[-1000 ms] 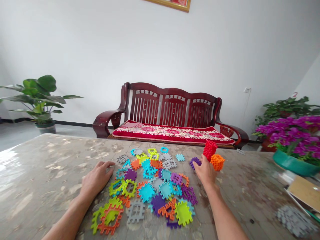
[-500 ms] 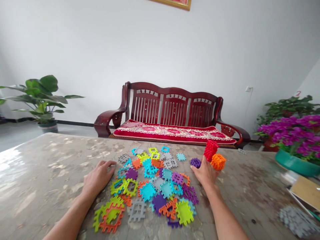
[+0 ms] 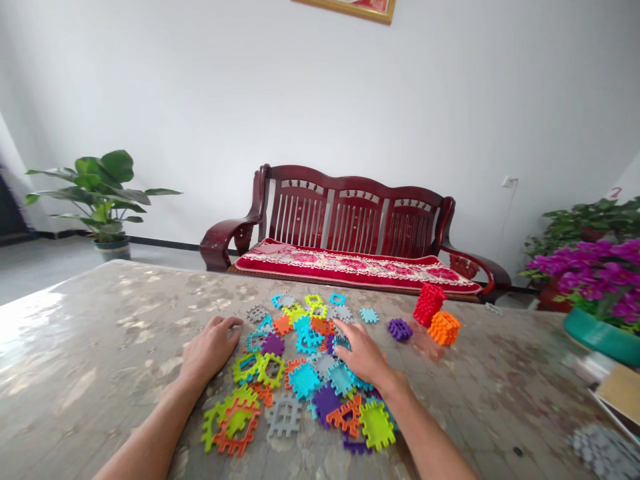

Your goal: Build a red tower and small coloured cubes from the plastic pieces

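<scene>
A heap of flat, toothed plastic pieces (image 3: 300,373) in several colours lies on the marbled table (image 3: 100,360). My right hand (image 3: 363,357) reaches over the middle of the heap, fingers stretched toward the far pieces, holding nothing. My left hand (image 3: 213,347) rests palm down on the table at the heap's left edge, fingers loosely spread. To the right stand a small purple assembled block (image 3: 399,329), a tall red block (image 3: 429,305) and an orange cube (image 3: 443,327), all apart from my hands.
A dark wooden bench (image 3: 350,227) with a red cushion stands behind the table. A leafy plant (image 3: 103,193) is at the left, purple flowers in a green pot (image 3: 597,293) at the right. Grey pieces (image 3: 603,450) and a board (image 3: 620,387) lie at the table's right.
My right hand has left the red, orange and purple blocks and swung left over the heap. The purple block now sits alone. My left hand has stayed put.
</scene>
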`<state>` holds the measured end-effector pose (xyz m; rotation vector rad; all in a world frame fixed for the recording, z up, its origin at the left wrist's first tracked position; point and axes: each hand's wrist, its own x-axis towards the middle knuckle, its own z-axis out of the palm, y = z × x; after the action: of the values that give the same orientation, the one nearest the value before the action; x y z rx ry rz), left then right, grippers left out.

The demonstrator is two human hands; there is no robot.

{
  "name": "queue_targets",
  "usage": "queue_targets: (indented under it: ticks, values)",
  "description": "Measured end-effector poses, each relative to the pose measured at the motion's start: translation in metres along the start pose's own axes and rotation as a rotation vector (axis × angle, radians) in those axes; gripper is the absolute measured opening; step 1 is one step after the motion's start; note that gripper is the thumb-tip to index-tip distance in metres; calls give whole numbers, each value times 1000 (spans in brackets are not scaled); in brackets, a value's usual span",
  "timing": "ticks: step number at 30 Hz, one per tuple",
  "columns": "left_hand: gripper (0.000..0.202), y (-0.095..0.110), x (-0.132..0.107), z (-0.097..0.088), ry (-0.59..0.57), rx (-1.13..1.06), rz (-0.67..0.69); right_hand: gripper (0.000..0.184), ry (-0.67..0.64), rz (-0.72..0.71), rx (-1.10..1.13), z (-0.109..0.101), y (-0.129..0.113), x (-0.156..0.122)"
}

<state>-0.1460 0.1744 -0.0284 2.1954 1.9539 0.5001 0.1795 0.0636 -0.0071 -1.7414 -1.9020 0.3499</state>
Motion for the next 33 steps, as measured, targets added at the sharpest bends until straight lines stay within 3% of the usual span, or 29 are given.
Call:
queue_targets:
  ticks: [7,11,18,22,27,33]
  values:
    - [43,1,-1,-2,-12,9,0,65,-14,-28,25,0,2,12]
    - [43,1,0,-1,-23,14,-5,46,-26,-47,74,-12,0,15]
    - [43,1,0,0,-22,13,-14,20,76,119,487,-22,22,11]
    - [43,-1,1,1,-14,16,-5,24,270,280,595,-20,39,6]
    - [42,-1,1,1,-12,14,-5,40,422,446,664,-20,55,-4]
    - [42,-1,1,1,-13,11,-3,49,469,492,953,-26,62,-11]
